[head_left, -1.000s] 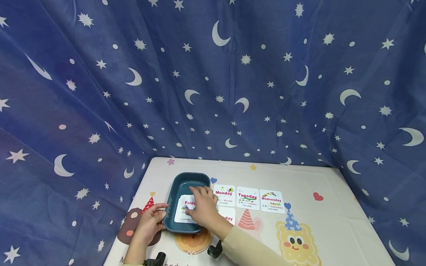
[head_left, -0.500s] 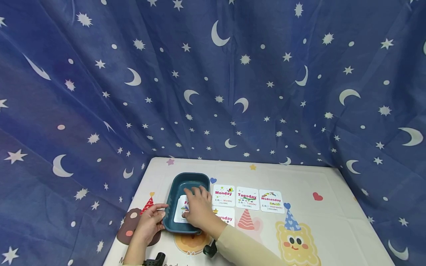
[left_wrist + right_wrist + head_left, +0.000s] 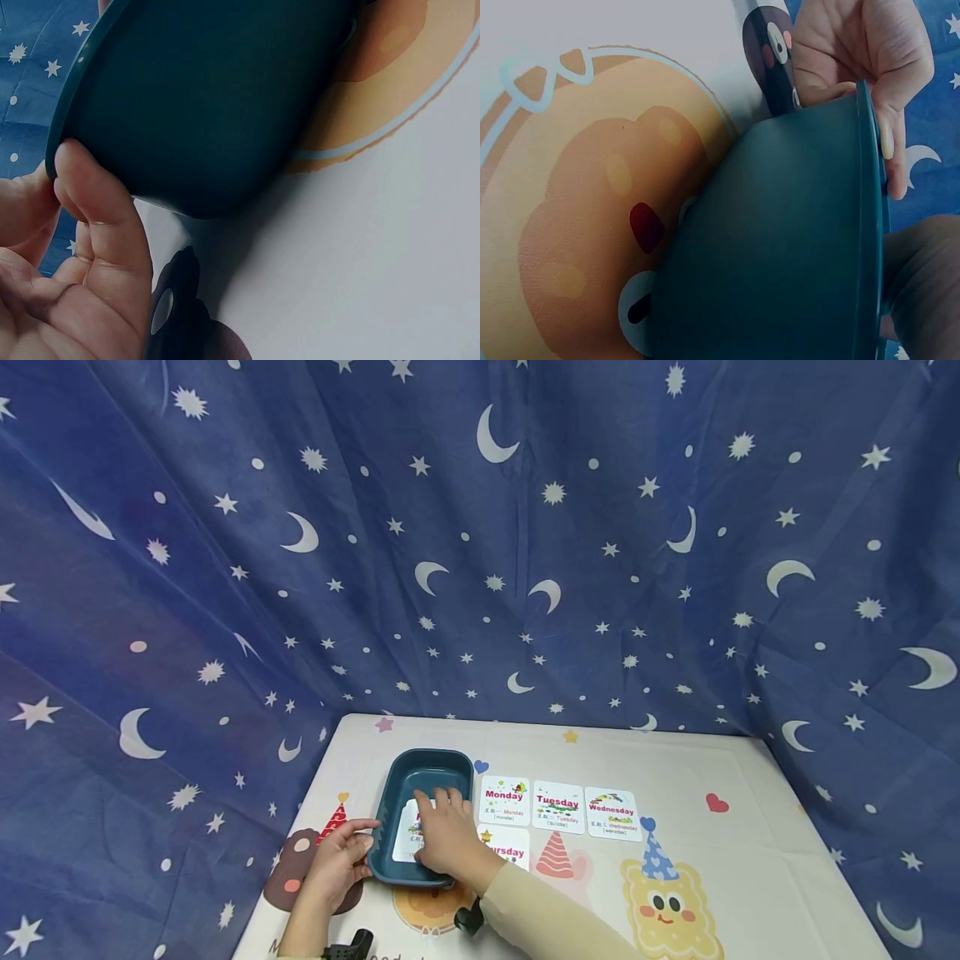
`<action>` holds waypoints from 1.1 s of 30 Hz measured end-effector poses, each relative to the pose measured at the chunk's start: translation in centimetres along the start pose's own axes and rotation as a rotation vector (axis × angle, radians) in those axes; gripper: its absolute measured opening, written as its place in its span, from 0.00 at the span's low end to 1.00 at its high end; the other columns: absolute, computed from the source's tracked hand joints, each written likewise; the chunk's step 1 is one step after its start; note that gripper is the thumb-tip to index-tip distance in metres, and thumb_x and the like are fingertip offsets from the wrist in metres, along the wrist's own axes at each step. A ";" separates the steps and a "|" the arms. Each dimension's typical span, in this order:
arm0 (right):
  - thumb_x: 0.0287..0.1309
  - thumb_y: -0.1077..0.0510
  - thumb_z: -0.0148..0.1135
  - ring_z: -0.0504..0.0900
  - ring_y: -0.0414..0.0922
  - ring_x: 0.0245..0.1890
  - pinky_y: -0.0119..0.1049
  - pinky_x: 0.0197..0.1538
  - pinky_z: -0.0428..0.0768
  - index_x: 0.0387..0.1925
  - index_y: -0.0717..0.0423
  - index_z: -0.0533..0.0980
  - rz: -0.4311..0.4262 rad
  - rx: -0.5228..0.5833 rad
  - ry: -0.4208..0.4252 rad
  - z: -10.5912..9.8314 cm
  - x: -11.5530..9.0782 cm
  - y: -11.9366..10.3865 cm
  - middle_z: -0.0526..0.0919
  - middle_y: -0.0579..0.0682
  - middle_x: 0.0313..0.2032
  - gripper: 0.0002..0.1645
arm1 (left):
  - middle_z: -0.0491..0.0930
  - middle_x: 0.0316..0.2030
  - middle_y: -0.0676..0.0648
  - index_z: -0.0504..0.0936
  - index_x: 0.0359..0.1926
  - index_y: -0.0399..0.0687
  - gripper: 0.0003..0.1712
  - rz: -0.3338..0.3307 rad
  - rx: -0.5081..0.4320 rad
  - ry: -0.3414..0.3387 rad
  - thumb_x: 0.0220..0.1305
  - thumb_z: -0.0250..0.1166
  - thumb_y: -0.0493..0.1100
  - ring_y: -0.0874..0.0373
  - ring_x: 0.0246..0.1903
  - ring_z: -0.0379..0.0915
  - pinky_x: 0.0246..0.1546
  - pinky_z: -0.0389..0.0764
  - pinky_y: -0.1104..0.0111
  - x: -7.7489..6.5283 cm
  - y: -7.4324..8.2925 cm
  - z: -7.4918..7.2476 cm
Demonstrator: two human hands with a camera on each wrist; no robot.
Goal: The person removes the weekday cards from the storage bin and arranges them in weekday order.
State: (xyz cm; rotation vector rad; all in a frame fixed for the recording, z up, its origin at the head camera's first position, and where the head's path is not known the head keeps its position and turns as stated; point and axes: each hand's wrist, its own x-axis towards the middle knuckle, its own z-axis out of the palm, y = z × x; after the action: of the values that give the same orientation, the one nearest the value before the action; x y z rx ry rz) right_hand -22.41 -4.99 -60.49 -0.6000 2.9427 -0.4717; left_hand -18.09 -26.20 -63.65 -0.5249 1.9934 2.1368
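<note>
In the head view, the left hand [image 3: 336, 862] held the left side of the dark teal tray [image 3: 431, 779], while the right hand [image 3: 450, 839] was inside it, fingers spread, over a white card [image 3: 407, 839] which lay flat near the tray's closer end. To handle such a flat card well, I judged that the thumb should work at one edge and the other fingers stay light, so that the card would not bend or slide; the left hand should keep the tray steady. The Monday card [image 3: 505, 802] was just outside the right rim. Compared with one second before, the right hand had shifted left, away from the Monday card, and covered more of the white card's printed word; the left hand looked unchanged. In the left wrist view, the left hand's fingers pinched the rim from both sides. In the right wrist view, the tray wall hid the right fingertips, so I could not tell whether they gripped the card.
</note>
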 end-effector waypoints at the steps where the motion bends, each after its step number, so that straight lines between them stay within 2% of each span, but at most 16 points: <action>1: 0.47 0.41 0.86 0.69 0.56 0.73 0.52 0.68 0.72 0.79 0.45 0.68 0.001 -0.012 0.004 0.0 0.1 0.0 0.76 0.55 0.72 0.60 | 0.80 0.33 0.47 0.76 0.68 0.34 0.22 -0.001 0.001 0.000 0.78 0.58 0.31 0.56 0.28 0.75 0.29 0.82 0.65 0.0 0.0 0.0; 7: 0.45 0.41 0.86 0.71 0.53 0.64 0.47 0.59 0.72 0.78 0.46 0.69 0.012 -0.069 0.005 0.4 0.5 0.0 0.79 0.54 0.68 0.60 | 0.79 0.33 0.47 0.76 0.68 0.34 0.21 0.000 0.002 -0.004 0.78 0.58 0.31 0.56 0.28 0.75 0.29 0.82 0.65 0.1 -0.1 -0.1; 15: 0.46 0.42 0.84 0.70 0.50 0.55 0.43 0.52 0.67 0.77 0.48 0.70 0.023 -0.130 -0.028 0.7 0.6 -0.3 0.82 0.52 0.63 0.57 | 0.79 0.33 0.47 0.76 0.68 0.34 0.21 0.006 0.000 -0.007 0.78 0.58 0.31 0.57 0.28 0.75 0.29 0.82 0.65 0.1 -0.2 -0.2; 21: 0.46 0.44 0.83 0.71 0.50 0.56 0.44 0.51 0.67 0.76 0.48 0.71 0.033 -0.208 -0.034 0.9 0.7 -0.5 0.83 0.52 0.62 0.54 | 0.79 0.33 0.47 0.77 0.67 0.33 0.21 0.007 -0.018 -0.008 0.77 0.58 0.31 0.56 0.28 0.76 0.28 0.82 0.65 0.1 -0.2 -0.1; 33: 0.50 0.44 0.81 0.71 0.50 0.53 0.43 0.48 0.65 0.76 0.46 0.70 0.024 -0.247 -0.037 1.1 1.0 -0.4 0.83 0.52 0.59 0.53 | 0.79 0.33 0.47 0.76 0.68 0.33 0.21 0.012 -0.017 -0.009 0.78 0.57 0.30 0.57 0.28 0.75 0.28 0.82 0.66 0.1 -0.1 -0.1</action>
State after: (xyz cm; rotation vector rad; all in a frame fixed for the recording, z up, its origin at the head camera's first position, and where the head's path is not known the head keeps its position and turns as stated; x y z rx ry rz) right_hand -22.99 -6.05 -61.41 -0.5900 2.9907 -0.0923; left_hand -18.12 -26.25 -63.82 -0.5062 1.9805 2.1608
